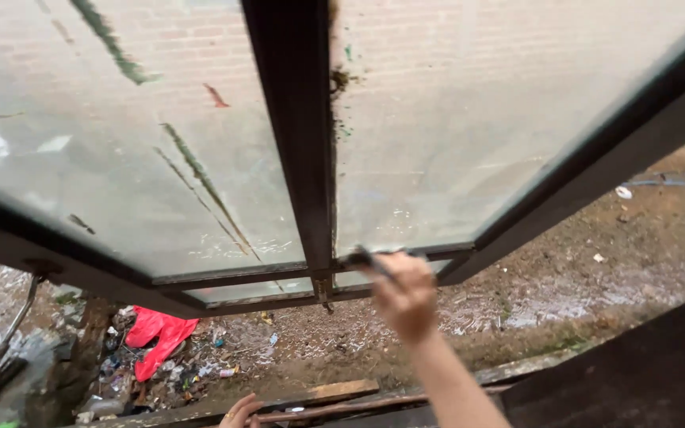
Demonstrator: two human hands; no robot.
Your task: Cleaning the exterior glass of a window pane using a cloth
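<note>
Right hand presses dark brush against window frame.

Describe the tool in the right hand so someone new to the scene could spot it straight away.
Start at the open window, two dirty glass panes in a dark frame swung out over littered ground. Follow the central bar down to the bottom rail, just to its right. There the right hand holds a thin dark brush against the frame, the only slim handheld thing near the glass.
</note>
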